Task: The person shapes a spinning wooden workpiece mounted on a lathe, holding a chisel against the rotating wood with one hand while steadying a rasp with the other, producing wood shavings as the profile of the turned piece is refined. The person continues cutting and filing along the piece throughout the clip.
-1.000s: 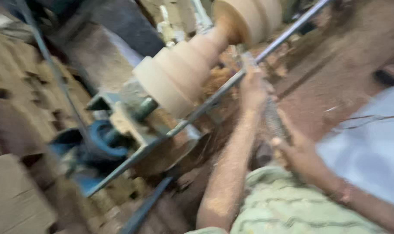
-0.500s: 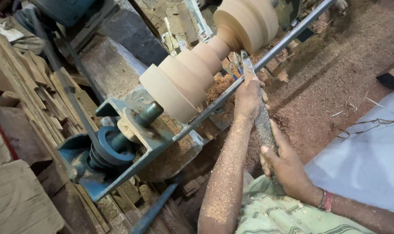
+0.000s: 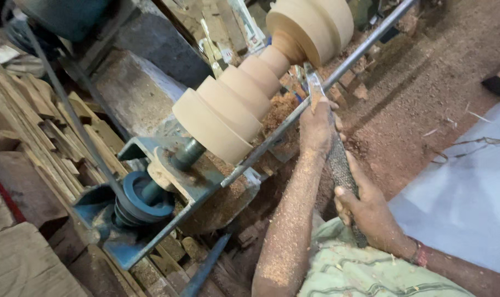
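Observation:
A pale stepped wooden workpiece [image 3: 250, 93] is mounted on a blue lathe [image 3: 151, 192], with a narrow neck between wide discs. A long turning chisel [image 3: 338, 159] with a wrapped grip lies across the metal tool rest bar [image 3: 294, 113], its blade tip near the neck. My left hand [image 3: 319, 124] presses the blade down at the bar, forearm dusted with sawdust. Lower down, my right hand [image 3: 368, 212] grips the chisel's handle.
A belt pulley [image 3: 143, 201] sits at the lathe's left end, with a belt [image 3: 68, 104] running up left. Stacked wood offcuts [image 3: 35, 126] fill the left side. Sawdust covers the floor [image 3: 426, 93] at the right. A pale cloth [image 3: 470, 192] lies at the lower right.
The view has steadied and shifted slightly. Both hands stay on the chisel at the tool rest; the blade remains near the workpiece's neck.

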Demonstrator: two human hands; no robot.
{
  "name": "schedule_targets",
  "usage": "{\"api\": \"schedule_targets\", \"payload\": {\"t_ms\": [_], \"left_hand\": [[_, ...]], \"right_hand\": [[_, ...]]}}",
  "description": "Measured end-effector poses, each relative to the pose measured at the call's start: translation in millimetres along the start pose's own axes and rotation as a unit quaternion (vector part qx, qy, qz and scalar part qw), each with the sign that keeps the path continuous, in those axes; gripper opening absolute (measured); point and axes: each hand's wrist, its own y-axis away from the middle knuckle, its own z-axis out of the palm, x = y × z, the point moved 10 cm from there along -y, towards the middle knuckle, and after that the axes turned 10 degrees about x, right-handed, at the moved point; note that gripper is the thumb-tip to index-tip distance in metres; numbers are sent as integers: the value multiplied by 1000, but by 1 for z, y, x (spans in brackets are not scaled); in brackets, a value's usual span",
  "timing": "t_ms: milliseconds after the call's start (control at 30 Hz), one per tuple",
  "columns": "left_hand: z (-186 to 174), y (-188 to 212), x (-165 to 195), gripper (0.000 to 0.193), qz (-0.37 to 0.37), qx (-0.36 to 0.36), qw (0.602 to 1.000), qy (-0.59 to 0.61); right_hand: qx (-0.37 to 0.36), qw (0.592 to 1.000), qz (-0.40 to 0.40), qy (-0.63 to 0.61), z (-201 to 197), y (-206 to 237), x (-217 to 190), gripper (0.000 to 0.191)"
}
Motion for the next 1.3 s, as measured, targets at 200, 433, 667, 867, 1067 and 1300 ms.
{"api": "schedule_targets", "payload": {"t_ms": [200,433,667,867,1067,1300], "left_hand": [[-5,-3,-5,32,-8,33,999,-22],[3,2,-8,31,-19,30,999,-1],[6,-2,-14,29,4,43,998,40],[16,3,-14,29,50,59,992,105],[7,7,-8,28,67,73,994,47],[0,4,-4,29,34,67,997,-12]], "right_hand": [[-21,999,-25,2,-1,-1,-4,85],[-15,998,-8,53,-20,5,-11,82],[-5,974,27,224,-52,-3,-21,79],[-77,988,-45,128,-65,-12,-26,80],[-89,993,-49,52,-48,-11,-3,80],[-61,997,-8,51,-38,-11,10,86]]}}
